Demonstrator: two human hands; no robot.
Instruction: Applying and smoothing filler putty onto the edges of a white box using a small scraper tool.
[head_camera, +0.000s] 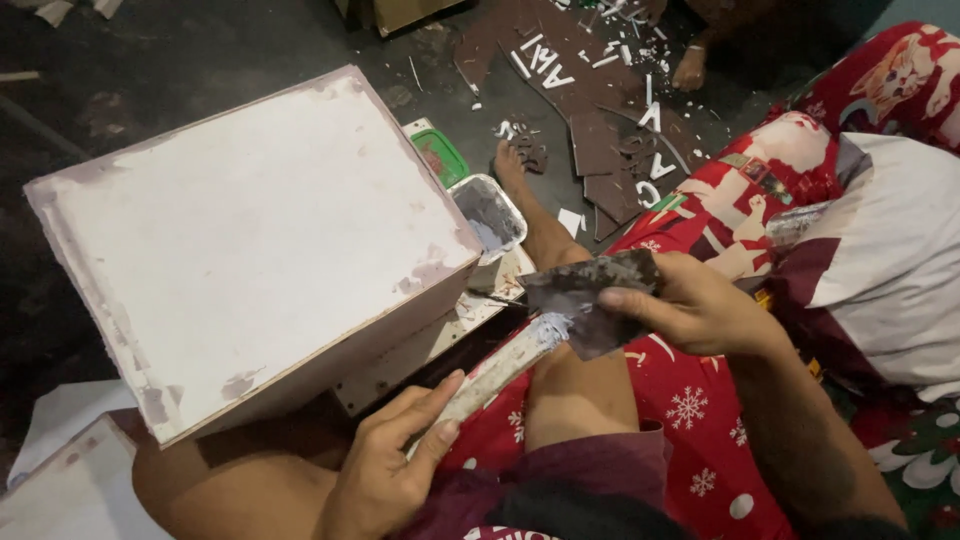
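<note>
— What are our hands doing?

— Our left hand (385, 465) is closed around the handle of a putty knife (500, 368). Our right hand (690, 305) pinches a dark flat scraper (590, 295), and its edge touches the knife's blade, where white paste sits.

— How do we do it well?

— We think we should wipe slowly, edge flat on the blade — no blobs on our red pants (690, 400).

— And the box?

— The big white box (250, 240) leans on our knee, just left of our hands. The paste tub (488, 215) sits behind it, near our foot.
</note>
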